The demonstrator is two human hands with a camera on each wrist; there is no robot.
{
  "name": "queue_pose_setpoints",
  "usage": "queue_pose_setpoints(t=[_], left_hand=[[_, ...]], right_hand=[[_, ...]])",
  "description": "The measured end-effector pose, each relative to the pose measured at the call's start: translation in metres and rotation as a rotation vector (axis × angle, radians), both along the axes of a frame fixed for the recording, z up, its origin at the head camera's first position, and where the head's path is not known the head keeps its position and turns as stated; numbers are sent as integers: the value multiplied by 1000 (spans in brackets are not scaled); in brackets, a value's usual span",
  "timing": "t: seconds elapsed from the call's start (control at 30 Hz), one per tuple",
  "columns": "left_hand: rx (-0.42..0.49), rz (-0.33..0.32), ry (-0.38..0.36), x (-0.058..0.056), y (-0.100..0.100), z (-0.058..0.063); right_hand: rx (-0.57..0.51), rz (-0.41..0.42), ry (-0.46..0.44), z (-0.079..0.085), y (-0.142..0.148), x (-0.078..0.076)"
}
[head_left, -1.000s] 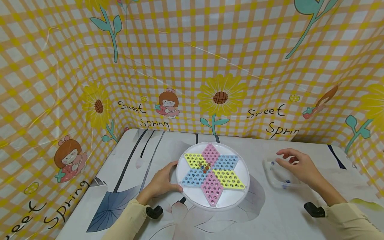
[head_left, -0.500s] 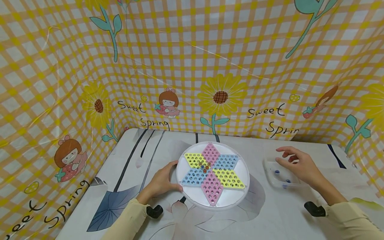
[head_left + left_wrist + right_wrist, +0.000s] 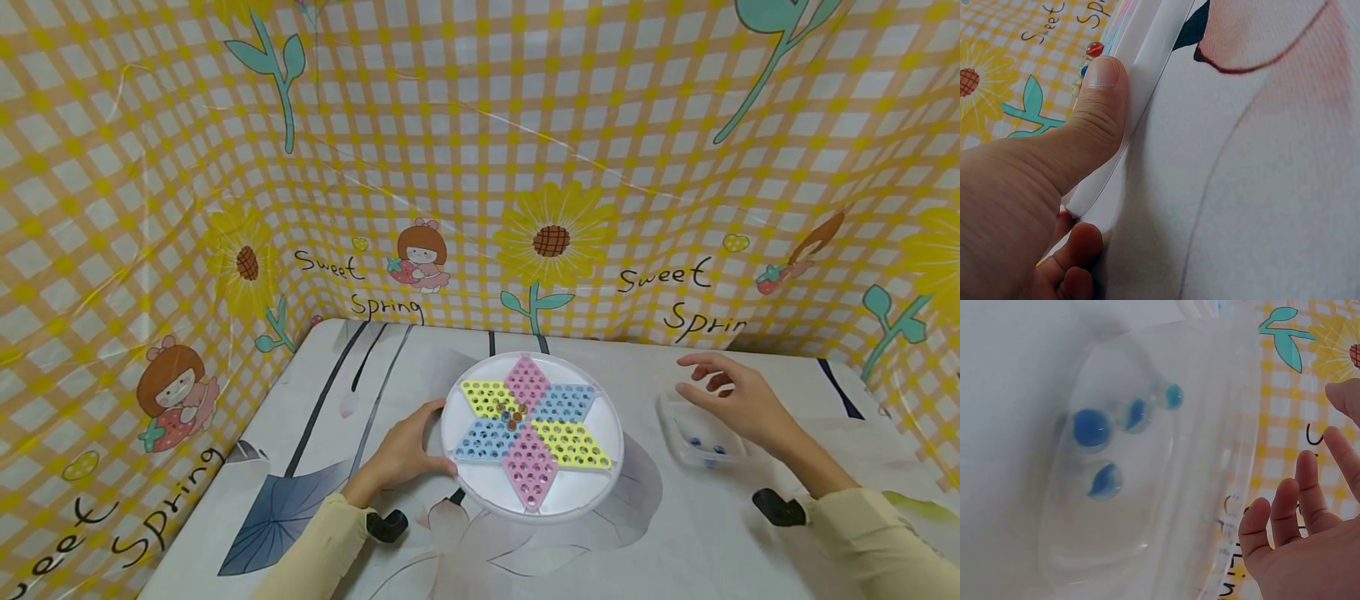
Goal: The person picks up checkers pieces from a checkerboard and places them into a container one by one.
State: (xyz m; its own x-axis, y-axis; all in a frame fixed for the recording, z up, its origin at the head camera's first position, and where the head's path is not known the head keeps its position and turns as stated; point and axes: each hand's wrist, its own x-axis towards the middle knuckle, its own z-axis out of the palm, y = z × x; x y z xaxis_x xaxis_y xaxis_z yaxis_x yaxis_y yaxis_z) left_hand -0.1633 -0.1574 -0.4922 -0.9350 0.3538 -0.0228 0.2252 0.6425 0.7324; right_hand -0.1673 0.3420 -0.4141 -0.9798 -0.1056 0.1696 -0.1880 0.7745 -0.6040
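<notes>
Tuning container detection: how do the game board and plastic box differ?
Game board is round; plastic box has straighter sides. Game board is white with a multicolored star; plastic box is translucent. Game board's marbles mix colors; plastic box's look blue. Both hold marbles.

1. Cloth [image 3: 637, 108]: hangs at the far side and along the left and right. Check pattern in yellow, tan and white; folds and creases visible.
2. Cloth print: sunflowers [image 3: 552, 242] on green stems, cartoon figures [image 3: 420, 254], and black lettering [image 3: 663, 277] reading "Sweet Spring".
3. Table [image 3: 675, 542]: pale top with rounded far left corner. Print includes dark strokes [image 3: 840, 388], pink petals, and a blue leaf [image 3: 281, 521] at left.
4. Light: soft; faint shadows fall on the table.
</notes>
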Motion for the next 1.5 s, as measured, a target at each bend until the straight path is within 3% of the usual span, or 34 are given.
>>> queue_pose_setpoints(t=[0.43,0.87,1.27,1.5], left_hand=[[-4,-3,-2,0,0,1],[-3,1,-5,0,0,0],[-3,-1,-2,0,0,1],[3,-2,-4,-1,-1,-1]], right_hand=[[-34,63,23,13,-13,-9],[-53,139,57,17,-34,-18],[-60,145,2,20,-53,-26],[-87,185,49,19,-69,-33]])
